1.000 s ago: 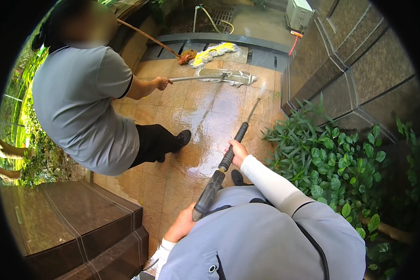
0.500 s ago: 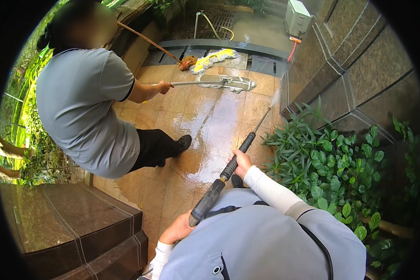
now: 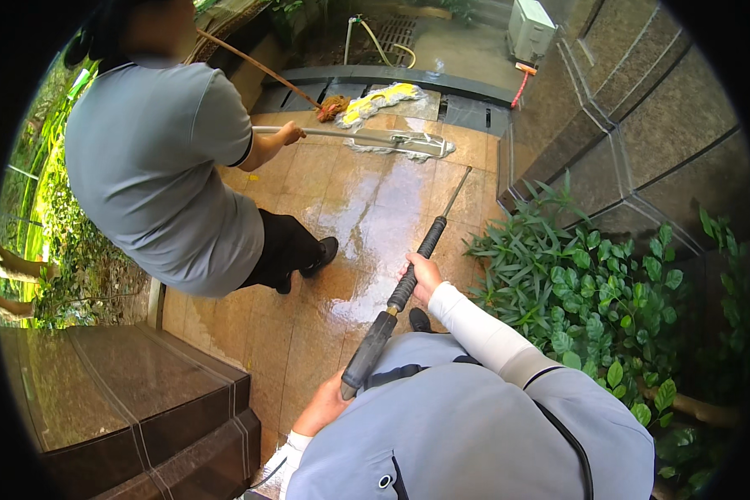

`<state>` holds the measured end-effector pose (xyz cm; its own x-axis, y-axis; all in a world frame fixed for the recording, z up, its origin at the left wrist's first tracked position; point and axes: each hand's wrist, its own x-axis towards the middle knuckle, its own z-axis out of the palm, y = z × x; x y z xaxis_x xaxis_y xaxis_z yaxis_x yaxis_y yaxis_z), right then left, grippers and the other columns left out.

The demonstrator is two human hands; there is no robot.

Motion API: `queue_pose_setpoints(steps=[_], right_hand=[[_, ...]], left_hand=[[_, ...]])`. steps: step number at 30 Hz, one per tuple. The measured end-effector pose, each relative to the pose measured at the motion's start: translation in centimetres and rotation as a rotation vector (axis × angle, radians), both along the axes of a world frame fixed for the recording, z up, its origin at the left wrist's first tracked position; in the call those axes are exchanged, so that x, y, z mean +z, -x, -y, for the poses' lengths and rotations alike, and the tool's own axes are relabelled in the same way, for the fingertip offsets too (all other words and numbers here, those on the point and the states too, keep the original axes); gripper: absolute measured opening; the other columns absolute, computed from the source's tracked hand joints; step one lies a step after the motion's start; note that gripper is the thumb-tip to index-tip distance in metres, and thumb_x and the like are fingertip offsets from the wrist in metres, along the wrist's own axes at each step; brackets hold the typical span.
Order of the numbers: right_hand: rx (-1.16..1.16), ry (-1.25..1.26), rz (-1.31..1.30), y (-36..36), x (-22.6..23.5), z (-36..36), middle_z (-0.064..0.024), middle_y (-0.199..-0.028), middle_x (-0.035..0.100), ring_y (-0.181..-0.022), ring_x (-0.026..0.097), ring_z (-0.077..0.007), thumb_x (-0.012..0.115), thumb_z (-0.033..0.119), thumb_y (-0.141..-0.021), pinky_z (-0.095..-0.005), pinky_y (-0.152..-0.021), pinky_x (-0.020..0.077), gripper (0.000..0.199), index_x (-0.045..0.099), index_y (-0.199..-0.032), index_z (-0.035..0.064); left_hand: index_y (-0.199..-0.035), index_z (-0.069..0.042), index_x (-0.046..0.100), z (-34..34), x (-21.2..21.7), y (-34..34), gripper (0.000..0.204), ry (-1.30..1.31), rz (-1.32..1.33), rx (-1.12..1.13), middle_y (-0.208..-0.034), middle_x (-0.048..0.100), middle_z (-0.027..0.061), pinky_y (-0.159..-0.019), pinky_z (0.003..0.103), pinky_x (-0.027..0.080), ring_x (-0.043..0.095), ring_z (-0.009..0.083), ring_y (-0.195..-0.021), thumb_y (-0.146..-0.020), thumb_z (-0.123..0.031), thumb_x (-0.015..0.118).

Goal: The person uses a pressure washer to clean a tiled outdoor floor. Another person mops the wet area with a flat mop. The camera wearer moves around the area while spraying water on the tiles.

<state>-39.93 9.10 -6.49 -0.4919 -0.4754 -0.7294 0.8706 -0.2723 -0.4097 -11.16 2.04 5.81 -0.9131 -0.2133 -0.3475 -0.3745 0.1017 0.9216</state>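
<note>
A black pressure washer lance (image 3: 417, 265) slants across the front of my body, its thin metal tip pointing away over the wet tiled floor (image 3: 375, 221). My right hand (image 3: 425, 277) is wrapped round its ribbed middle grip. At the rear end of the lance, my left hand (image 3: 322, 406) closes round the handle, its fingers partly hidden. No spray shows at the tip. Beyond the tip lies a wide flat mop (image 3: 412, 143) with grey fringe, whose pole a co-worker's hand (image 3: 289, 133) grips.
The co-worker (image 3: 162, 158) in a grey shirt stands at left. A yellow-backed mop head (image 3: 379, 102) and a reddish-brown mop (image 3: 333, 108) lie by the drain channel. Leafy plants (image 3: 592, 292) crowd the right, below a stone wall (image 3: 633, 125). A stone ledge (image 3: 133, 400) fills the lower left.
The white spray at the lance tip has stopped. The tip has swung a little left and farther away. The co-worker has shifted slightly to the right.
</note>
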Motion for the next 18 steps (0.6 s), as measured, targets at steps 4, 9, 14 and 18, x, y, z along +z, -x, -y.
queue_pose_setpoints(steps=[4,9,14,18], right_hand=[[0.010,-0.009,0.026,0.3,-0.4,0.0,-0.0060,-0.061,0.043,-0.053,0.046,-0.0194,0.048,0.014,-0.083,-0.0340,-0.051,0.0447,0.012,0.042,-0.077,0.0054],[0.051,0.023,0.039,0.7,-0.7,1.8,-0.0060,-0.060,0.043,-0.051,0.045,-0.0185,0.053,0.011,-0.080,-0.0341,-0.048,0.0445,0.013,0.041,-0.079,0.0054],[0.147,0.074,-0.003,1.0,-0.2,4.6,-0.0048,-0.060,0.043,-0.052,0.047,-0.0169,0.055,0.013,-0.081,-0.0333,-0.048,0.0458,0.014,0.044,-0.079,0.0051],[0.165,0.062,-0.007,0.8,-0.3,4.8,-0.0049,-0.060,0.043,-0.052,0.046,-0.0172,0.055,0.014,-0.081,-0.0333,-0.048,0.0456,0.014,0.044,-0.078,0.0057]], left_hand=[[-0.111,-0.002,0.050,0.0,-0.3,0.5,0.046,0.059,-0.079,-0.020,-0.101,0.058,0.0152,-0.083,0.031,0.041,0.055,0.0259,-0.095,-0.069,-0.008,0.066],[-0.112,-0.003,0.050,0.2,-2.6,-0.3,0.049,0.131,-0.047,-0.018,-0.103,0.056,0.0156,-0.083,0.033,0.040,0.054,0.0286,-0.096,-0.067,-0.008,0.068],[-0.115,-0.004,0.047,-0.7,-5.5,-1.1,0.052,-0.453,0.151,0.383,-0.103,0.056,0.0158,-0.083,0.033,0.041,0.054,0.0274,-0.097,-0.067,-0.007,0.068],[-0.114,-0.003,0.046,-0.8,-4.9,-1.6,0.052,-0.413,0.105,0.390,-0.100,0.057,0.0159,-0.082,0.032,0.042,0.055,0.0257,-0.097,-0.067,-0.006,0.068]])
